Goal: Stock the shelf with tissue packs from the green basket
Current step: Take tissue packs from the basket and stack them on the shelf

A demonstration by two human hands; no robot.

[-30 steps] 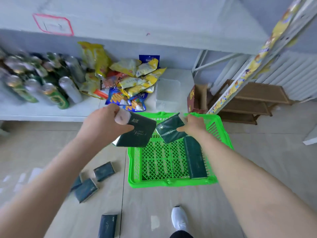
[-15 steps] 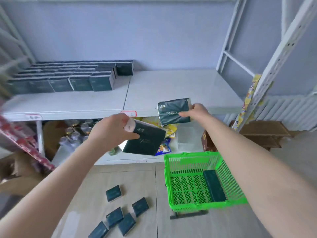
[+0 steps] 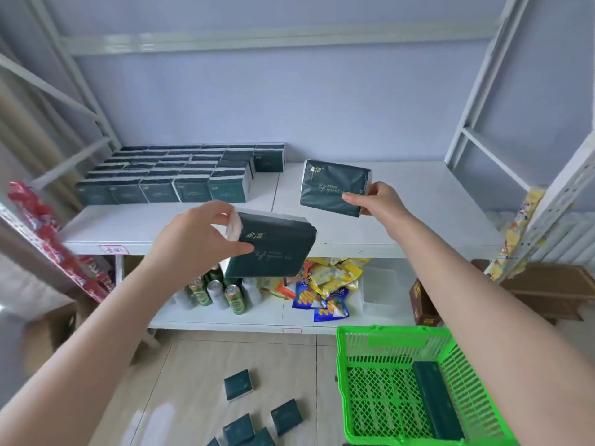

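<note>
Down near the feet, the green basket (image 3: 391, 333) sits on the floor with just one last pack (image 3: 434, 400) left in it, lying along its right side. A few loose packs (image 3: 238, 384) lie on the floor to its left. A second ago both hands were low over that basket, each holding a tissue pack. Now they have come up to the shelf (image 3: 418, 204). The left hand (image 3: 193, 239) grips the left pack (image 3: 273, 249) by its end, thumb on top, just in front of the shelf's edge. The right hand (image 3: 381, 201) reaches farther and pinches the right pack (image 3: 333, 188) by its side, holding it over the bare white part of the shelf, not yet set down. Below, cans (image 3: 222, 291) and snack bags (image 3: 328, 281) sit on the lower level. At the back left of the shelf, the stocked rows (image 3: 167, 178) of the same packs stand in tidy lines. I think these two packs go beside those rows next, and one more trip should empty the basket.
</note>
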